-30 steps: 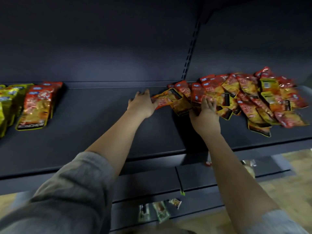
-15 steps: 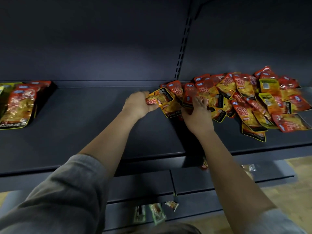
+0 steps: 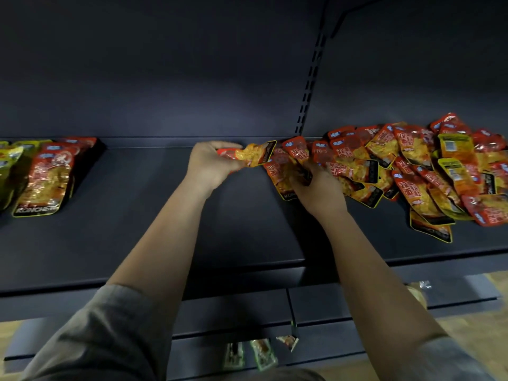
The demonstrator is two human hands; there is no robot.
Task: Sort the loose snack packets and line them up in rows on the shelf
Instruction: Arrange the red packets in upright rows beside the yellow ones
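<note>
A loose heap of red and yellow snack packets [image 3: 412, 171] lies on the right half of the dark shelf [image 3: 137, 229]. My left hand [image 3: 210, 163] grips one red and yellow packet [image 3: 254, 154] at the heap's left edge, lifted a little off the shelf. My right hand [image 3: 316, 188] is curled round another packet [image 3: 286, 174] at the heap's near left corner. A lined-up row of red packets [image 3: 46, 177] stands at the far left, with yellow packets [image 3: 8, 166] beside it at the frame's edge.
The shelf's back wall [image 3: 192, 78] rises behind the packets, with a slotted upright [image 3: 310, 83] above the heap. Lower shelves [image 3: 357, 306] stick out below, and a few small packets [image 3: 261, 353] lie on the lowest one. Wooden floor [image 3: 489, 325] shows at the right.
My left hand closed round a packet at the heap's left edge and lifted it. My right hand curled its fingers round a packet. The view shifted right, so the left row sits nearer the frame's edge.
</note>
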